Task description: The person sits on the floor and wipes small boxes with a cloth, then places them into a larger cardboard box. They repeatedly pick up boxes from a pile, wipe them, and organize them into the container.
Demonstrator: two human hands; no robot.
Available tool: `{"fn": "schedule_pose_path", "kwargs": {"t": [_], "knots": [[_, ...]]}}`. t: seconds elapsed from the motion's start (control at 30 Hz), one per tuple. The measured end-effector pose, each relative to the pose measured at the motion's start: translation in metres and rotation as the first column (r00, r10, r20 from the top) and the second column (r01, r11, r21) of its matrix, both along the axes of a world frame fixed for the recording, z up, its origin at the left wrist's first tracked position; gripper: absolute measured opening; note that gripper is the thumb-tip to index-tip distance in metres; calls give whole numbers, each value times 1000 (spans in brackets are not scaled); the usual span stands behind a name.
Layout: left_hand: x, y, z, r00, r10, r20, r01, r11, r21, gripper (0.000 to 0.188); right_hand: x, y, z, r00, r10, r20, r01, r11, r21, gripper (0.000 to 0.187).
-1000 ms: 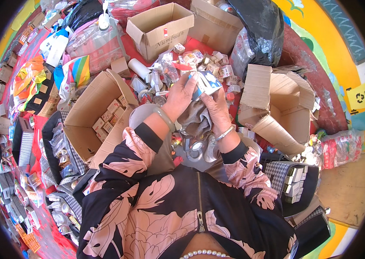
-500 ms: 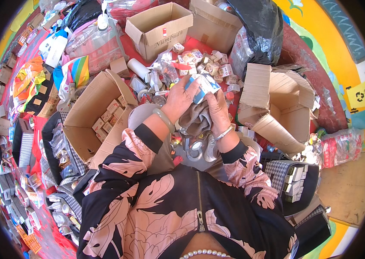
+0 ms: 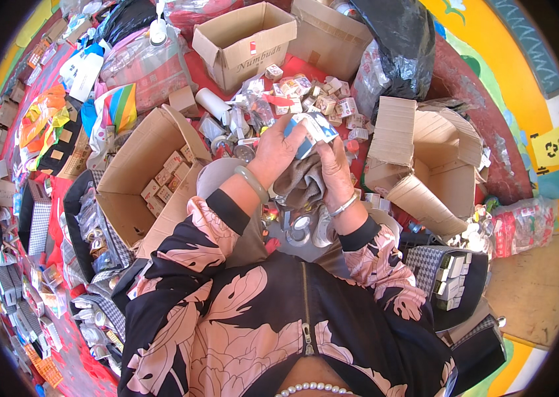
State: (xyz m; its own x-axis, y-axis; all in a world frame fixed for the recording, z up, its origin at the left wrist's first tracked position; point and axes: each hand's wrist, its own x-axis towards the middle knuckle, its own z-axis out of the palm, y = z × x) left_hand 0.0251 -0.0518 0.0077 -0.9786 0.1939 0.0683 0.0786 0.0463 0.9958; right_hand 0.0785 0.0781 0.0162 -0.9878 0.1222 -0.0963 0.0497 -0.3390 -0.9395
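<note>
Small white-blue carton [image 3: 311, 127] pinched btwn both hands, above brown cloth [image 3: 299, 182]. Left hand [image 3: 274, 151] grips its left end, right hand [image 3: 334, 167] its right underside. Long axis runs roughly left-right; both hands equally close.

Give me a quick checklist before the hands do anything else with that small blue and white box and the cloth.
1. Left hand grips the small blue and white box: ok.
2. Right hand on the grey cloth: ok.
3. Box closed and undamaged: cannot tell, fingers cover it.
4. Open cardboard box of small cartons at the left, within reach: ok.
5. Space free below the hands: not ok, metal cans lie there.
</note>
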Motion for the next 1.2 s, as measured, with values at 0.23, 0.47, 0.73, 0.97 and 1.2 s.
{"fn": "schedule_pose_path", "kwargs": {"t": [0.23,0.47,0.73,0.97,1.2], "knots": [[-3,1,-12,998,37,-47,-36,999,20,52,-1,1,8,997,81,17,-79,990,-120,55],[-2,3,-13,998,28,-48,-27,999,25,50,-2,1,2,999,47,-6,-47,992,-115,57],[-2,4,-13,999,-42,-1,42,988,146,32,-1,-2,6,996,-6,-85,16,993,114,65],[-2,7,-12,979,-82,-189,129,959,254,32,-4,5,-5,1000,-23,-8,23,996,86,66],[3,4,-2,982,-178,-63,189,907,376,29,-3,3,-2,994,-1,-111,19,987,158,75]]}}
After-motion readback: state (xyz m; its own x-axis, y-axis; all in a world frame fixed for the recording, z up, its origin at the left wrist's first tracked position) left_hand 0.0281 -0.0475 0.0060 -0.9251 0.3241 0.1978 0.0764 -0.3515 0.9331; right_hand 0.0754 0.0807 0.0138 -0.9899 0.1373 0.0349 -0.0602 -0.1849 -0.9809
